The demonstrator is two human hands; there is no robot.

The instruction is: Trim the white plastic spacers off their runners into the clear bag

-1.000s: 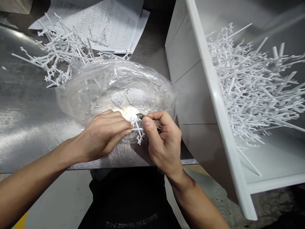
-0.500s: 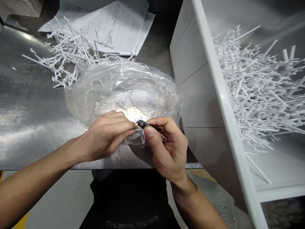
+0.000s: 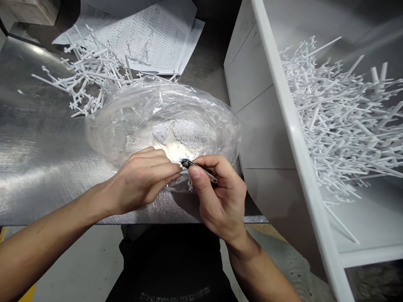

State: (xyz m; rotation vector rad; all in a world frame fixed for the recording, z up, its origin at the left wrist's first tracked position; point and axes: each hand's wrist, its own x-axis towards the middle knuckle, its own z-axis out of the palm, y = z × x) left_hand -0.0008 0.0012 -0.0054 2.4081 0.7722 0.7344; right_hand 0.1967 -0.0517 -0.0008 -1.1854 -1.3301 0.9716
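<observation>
My right hand [image 3: 220,197] is closed round small metal nail clippers [image 3: 201,170], thumb on one side and fingers on the other. Their jaws point left and touch my left fingertips. My left hand [image 3: 147,176] pinches a branched white plastic sprue [image 3: 190,184]; most of it is hidden by the fingers, and a short end hangs down between the hands. Both hands are over the near edge of a clear plastic bag [image 3: 126,113], whose mouth gapes. Inside lie many tiny whitish pieces [image 3: 181,147], too small to make out singly.
A heap of white sprues [image 3: 91,71] lies at the far left on the metal table [image 3: 37,138], partly over printed sheets [image 3: 157,37]. To the right stands a white-walled bin [image 3: 292,126] holding a large pile of sprues [image 3: 343,117]. A block [image 3: 34,10] sits at the back left.
The clippers' handles have come closer together in my right hand. My left fingers have shifted slightly right toward the jaws. The bag and heaps look the same.
</observation>
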